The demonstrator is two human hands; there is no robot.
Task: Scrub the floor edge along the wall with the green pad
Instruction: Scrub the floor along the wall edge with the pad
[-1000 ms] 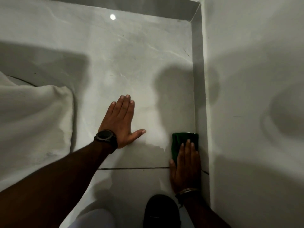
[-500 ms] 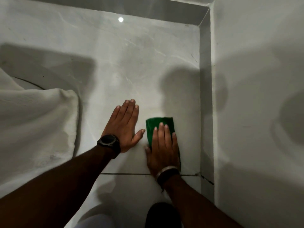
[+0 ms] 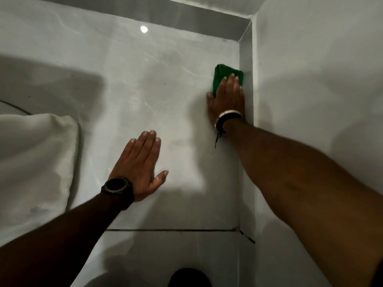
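The green pad (image 3: 223, 76) lies flat on the pale tiled floor (image 3: 157, 96), its right edge against the grey skirting strip (image 3: 246, 141) at the foot of the right wall (image 3: 310, 100). My right hand (image 3: 228, 98) presses down on it with the fingers stretched forward, covering its near half; a bracelet sits on that wrist. My left hand (image 3: 141, 164) rests palm down on the floor nearer to me, fingers spread, holding nothing, with a dark watch on the wrist.
A white cloth-covered bulk (image 3: 35, 162) fills the left side. A dark grout line (image 3: 172, 230) crosses the floor near me. The far skirting (image 3: 145, 9) meets the right wall in a corner beyond the pad. A dark rounded shape (image 3: 188, 277) sits at the bottom edge.
My right hand has slid the green pad from beside my left hand forward and to the right, up against the skirting. My left hand has stayed planted on the floor.
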